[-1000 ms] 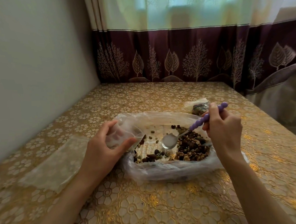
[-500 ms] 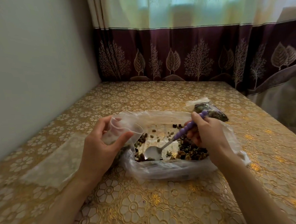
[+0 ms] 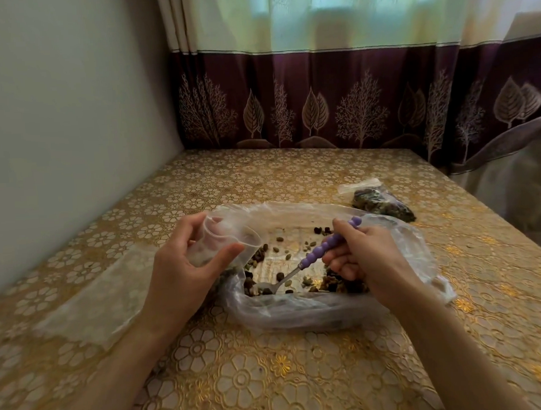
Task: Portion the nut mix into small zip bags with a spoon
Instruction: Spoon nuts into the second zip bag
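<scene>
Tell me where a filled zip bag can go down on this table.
Free patches: the cloth behind the big bag, up to the curtain; the near strip in front of it, between the forearms. Crowded: the right, by the filled bag, and the left, where flat empty bags lie beside the left hand.

spoon [image 3: 309,259]: bowl dipped from above the nut mix [image 3: 339,284] to the bag's near edge
right hand [image 3: 364,259]: lowered, moved left
</scene>
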`<state>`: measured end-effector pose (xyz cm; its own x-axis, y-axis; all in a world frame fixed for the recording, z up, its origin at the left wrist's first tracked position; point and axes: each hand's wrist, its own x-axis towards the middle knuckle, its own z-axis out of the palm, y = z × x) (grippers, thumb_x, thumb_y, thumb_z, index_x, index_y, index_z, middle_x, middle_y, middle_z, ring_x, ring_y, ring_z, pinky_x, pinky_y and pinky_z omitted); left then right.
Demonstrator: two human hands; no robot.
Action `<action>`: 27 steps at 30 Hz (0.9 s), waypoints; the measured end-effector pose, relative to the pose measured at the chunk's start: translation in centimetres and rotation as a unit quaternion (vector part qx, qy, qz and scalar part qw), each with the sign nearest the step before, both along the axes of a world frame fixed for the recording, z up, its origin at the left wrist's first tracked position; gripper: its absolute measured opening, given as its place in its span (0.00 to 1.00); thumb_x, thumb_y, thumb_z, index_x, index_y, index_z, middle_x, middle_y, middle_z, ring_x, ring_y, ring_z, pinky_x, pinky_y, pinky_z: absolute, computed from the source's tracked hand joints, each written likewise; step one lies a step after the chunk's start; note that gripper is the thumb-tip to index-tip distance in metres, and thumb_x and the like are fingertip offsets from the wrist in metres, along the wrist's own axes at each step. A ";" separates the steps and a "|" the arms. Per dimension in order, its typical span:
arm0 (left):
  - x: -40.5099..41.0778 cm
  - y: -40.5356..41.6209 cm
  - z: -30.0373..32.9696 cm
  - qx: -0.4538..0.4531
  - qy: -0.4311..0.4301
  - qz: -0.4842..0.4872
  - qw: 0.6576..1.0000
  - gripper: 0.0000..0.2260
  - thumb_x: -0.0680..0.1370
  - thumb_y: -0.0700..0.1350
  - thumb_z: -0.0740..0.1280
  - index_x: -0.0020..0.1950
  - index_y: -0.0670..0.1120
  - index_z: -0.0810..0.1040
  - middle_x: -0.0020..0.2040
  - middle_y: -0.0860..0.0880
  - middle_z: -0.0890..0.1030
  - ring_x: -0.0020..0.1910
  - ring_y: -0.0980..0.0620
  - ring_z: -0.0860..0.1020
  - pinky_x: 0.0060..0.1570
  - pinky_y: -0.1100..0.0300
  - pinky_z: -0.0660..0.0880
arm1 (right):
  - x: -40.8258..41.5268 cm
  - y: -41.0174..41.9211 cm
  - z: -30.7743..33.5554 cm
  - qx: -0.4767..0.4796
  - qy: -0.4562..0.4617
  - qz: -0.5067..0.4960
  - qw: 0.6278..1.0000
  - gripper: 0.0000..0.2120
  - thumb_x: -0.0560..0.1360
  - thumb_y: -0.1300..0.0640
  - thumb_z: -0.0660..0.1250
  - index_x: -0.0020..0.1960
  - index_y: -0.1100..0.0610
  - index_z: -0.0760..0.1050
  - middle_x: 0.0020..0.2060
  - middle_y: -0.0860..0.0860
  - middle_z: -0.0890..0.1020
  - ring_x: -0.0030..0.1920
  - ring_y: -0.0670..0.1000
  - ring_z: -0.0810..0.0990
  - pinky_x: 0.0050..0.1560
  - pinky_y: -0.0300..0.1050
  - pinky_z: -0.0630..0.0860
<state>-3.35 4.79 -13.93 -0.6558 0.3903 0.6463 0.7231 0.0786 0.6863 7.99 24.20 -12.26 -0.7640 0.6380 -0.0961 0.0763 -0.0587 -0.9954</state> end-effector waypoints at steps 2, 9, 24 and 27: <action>0.0 0.0 0.0 -0.005 0.001 0.002 1.000 0.25 0.65 0.57 0.69 0.56 0.46 0.73 0.46 0.54 0.80 0.43 0.63 0.79 0.38 0.72 0.75 | 0.1 0.2 0.1 -0.014 0.000 -0.010 1.000 0.19 0.81 0.55 0.57 0.37 0.64 0.76 0.25 0.55 0.79 0.20 0.45 0.72 0.18 0.34 0.64; 0.1 0.1 -0.1 -0.040 -0.001 0.010 0.999 0.29 0.63 0.60 0.69 0.58 0.46 0.73 0.47 0.51 0.80 0.45 0.54 0.80 0.44 0.60 0.78 | 0.7 0.9 0.6 -0.035 0.045 -0.057 0.997 0.21 0.81 0.58 0.55 0.33 0.61 0.74 0.24 0.53 0.81 0.21 0.45 0.70 0.20 0.33 0.63; 0.3 0.3 -0.2 -0.055 -0.017 0.011 0.998 0.33 0.60 0.62 0.70 0.60 0.49 0.72 0.51 0.56 0.77 0.49 0.57 0.79 0.45 0.62 0.77 | 1.0 -0.3 2.1 0.027 0.291 -0.129 0.948 0.19 0.81 0.54 0.58 0.35 0.62 0.75 0.24 0.51 0.80 0.21 0.45 0.72 0.19 0.34 0.65; 0.1 0.4 -0.3 -0.057 -0.019 0.011 0.998 0.34 0.60 0.62 0.70 0.61 0.48 0.72 0.52 0.56 0.77 0.49 0.56 0.78 0.45 0.63 0.76 | 0.7 -1.3 2.0 0.066 0.307 -0.080 0.946 0.19 0.81 0.54 0.58 0.36 0.61 0.75 0.26 0.52 0.81 0.22 0.46 0.74 0.19 0.35 0.67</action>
<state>-3.20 5.16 -14.20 -0.6882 0.4448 0.5731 0.6943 0.1744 0.6983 8.67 22.87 -10.25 -0.5426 0.7257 0.4230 -0.5173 0.1080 -0.8490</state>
